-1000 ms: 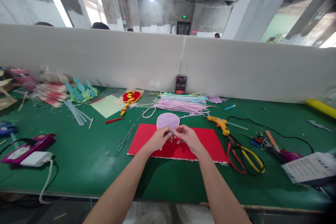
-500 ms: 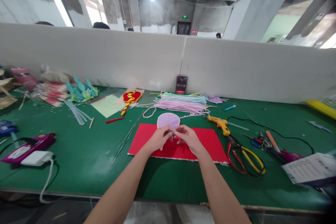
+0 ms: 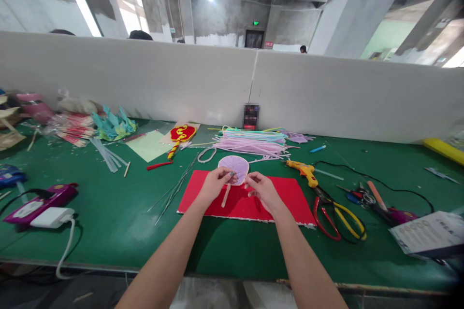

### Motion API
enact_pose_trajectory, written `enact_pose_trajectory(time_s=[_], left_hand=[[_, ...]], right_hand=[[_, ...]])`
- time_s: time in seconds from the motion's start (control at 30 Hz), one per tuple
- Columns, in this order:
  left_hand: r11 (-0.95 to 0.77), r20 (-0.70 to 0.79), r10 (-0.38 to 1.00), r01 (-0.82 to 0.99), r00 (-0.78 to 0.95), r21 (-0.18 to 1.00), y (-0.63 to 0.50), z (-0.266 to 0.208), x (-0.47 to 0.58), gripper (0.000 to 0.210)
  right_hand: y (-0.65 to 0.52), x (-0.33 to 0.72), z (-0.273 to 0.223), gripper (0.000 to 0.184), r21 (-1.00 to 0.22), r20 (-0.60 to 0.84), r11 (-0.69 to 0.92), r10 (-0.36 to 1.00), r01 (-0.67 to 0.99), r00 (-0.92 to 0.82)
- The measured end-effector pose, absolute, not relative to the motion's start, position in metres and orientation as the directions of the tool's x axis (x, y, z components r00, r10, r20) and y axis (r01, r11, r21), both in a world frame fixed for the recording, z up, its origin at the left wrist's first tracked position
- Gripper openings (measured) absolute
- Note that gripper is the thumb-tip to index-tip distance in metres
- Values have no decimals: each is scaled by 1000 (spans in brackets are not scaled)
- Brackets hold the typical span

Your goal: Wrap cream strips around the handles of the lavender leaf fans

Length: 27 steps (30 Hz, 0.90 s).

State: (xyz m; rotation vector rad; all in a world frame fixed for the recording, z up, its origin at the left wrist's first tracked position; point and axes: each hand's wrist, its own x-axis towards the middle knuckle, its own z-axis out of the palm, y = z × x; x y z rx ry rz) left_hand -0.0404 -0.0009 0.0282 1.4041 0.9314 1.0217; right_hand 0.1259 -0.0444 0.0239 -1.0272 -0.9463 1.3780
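A round lilac hand fan [image 3: 233,161] with a pale fuzzy rim lies at the back edge of a red board [image 3: 282,201]. Its short wooden handle [image 3: 225,197] points toward me over the red surface. My left hand [image 3: 216,183] is closed at the fan's lower left, fingers over the lilac face near the handle. At the lower right rim, the fingertips of my right hand [image 3: 263,192] pinch together; what lies between them is too small to make out.
Behind the fan lies a pile of pastel pipe cleaners [image 3: 250,143]. A yellow glue gun [image 3: 303,170] and pliers [image 3: 337,217] sit right, thin green wires [image 3: 176,190] left. Further left are a finished red fan [image 3: 182,133] and a purple power strip [image 3: 60,195].
My hands have moved apart from the fan's bottom edge. The left shifted left and up onto the fan, the right stays near the rim. The wooden handle now shows, tilted to the left.
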Motion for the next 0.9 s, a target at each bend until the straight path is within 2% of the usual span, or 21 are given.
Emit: enact_pose_trajectory(time_s=[0.3, 0.4, 0.5, 0.6, 0.67, 0.77, 0.83, 0.9], left_hand=[[-1, 58, 942, -172, 330, 985, 2, 22, -45, 29], [0, 64, 949, -201, 310, 980, 3, 20, -45, 31], [5, 51, 959, -196, 278, 981, 2, 21, -44, 31], [-27, 62, 975, -164, 215, 986, 3, 21, -45, 28], [-88, 98, 991, -106, 89, 990, 5, 18, -49, 25], [-161, 162, 968, 23, -190, 987, 11, 9, -58, 23], [-124, 133, 966, 53, -223, 991, 14, 3, -63, 21], [-110, 142, 968, 159, -207, 981, 15, -1, -64, 16]], right_hand=[[-43, 126, 23, 29, -953, -45, -38, 999, -299, 18], [-39, 129, 16, 29, -961, 1, 28, 995, -275, 98], [-33, 136, 7, 28, -989, 60, 98, 950, -108, 308], [-32, 141, -2, 28, -971, 181, 91, 883, 221, 432], [-32, 142, -5, 28, -923, 238, 73, 880, 378, 410], [-34, 138, -7, 30, -884, 251, 84, 915, 459, 316], [-33, 134, -9, 31, -870, 262, 116, 932, 479, 251], [-33, 130, -10, 32, -877, 260, 142, 944, 460, 205]])
